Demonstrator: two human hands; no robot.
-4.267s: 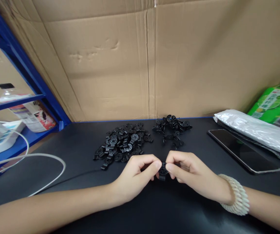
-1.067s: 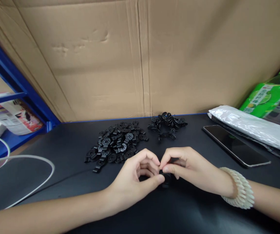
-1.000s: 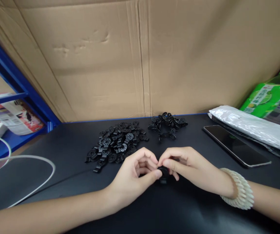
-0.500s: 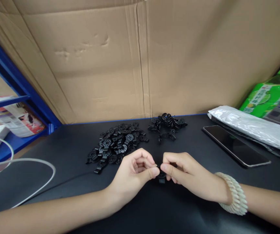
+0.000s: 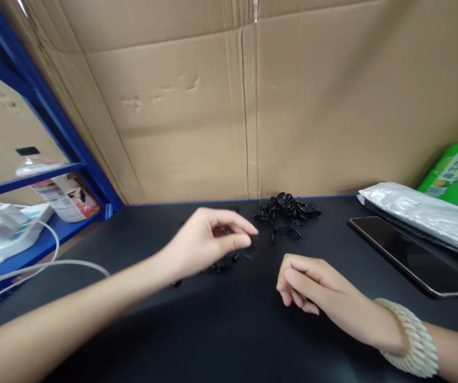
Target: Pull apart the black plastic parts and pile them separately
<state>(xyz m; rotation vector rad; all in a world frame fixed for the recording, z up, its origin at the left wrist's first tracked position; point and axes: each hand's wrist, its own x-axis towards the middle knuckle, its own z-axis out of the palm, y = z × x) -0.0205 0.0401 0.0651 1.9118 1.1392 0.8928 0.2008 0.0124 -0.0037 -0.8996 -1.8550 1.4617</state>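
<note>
My left hand reaches forward over the big heap of small black plastic discs and hides most of it. Its thumb and fingertips are pinched together; what they hold, if anything, does not show. My right hand rests on the black table top, apart from the left, fingers curled in and thumb against the forefinger, with nothing showing in it. A white beaded bracelet is on that wrist. A smaller heap of black clip-like parts lies at the back, beyond both hands.
A dark phone lies flat at the right, with a silvery plastic bag and a green packet behind it. Cardboard walls the back. At the left stand a blue rack, a bottle and a white cable.
The hands, joined on one black disc before, have parted. My left hand has gone forward over the big heap; my right hand stays low. The view has tilted left.
</note>
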